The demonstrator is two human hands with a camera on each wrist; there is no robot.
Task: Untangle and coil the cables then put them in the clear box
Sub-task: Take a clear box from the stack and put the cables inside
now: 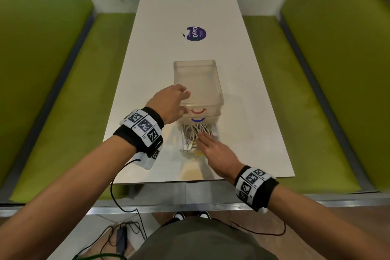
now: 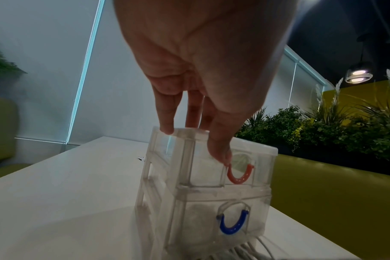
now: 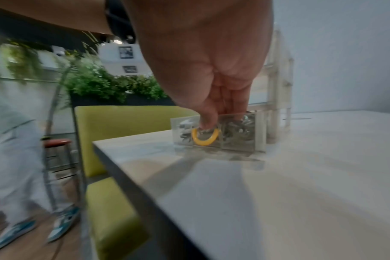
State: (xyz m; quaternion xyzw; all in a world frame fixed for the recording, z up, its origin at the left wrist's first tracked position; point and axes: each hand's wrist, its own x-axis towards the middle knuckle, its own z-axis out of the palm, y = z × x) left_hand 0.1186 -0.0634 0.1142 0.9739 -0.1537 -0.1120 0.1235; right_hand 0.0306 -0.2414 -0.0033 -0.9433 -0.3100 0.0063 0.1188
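Right grip reaches low over the near end of the bench, fingers stretched and loose, tips on the white cables, clasping none. These lie bunched in a clear drawer pulled out toward the near edge from the bottom of the box. Left grip rests on the box's near left corner, fingers straight on top, thumb beside the red handle, holding nothing. Green seats flank the bench left and right.

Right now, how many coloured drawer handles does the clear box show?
3: red handle on top, blue handle below it, yellow handle lowest, on the pulled-out drawer by the right hand. No others visible.
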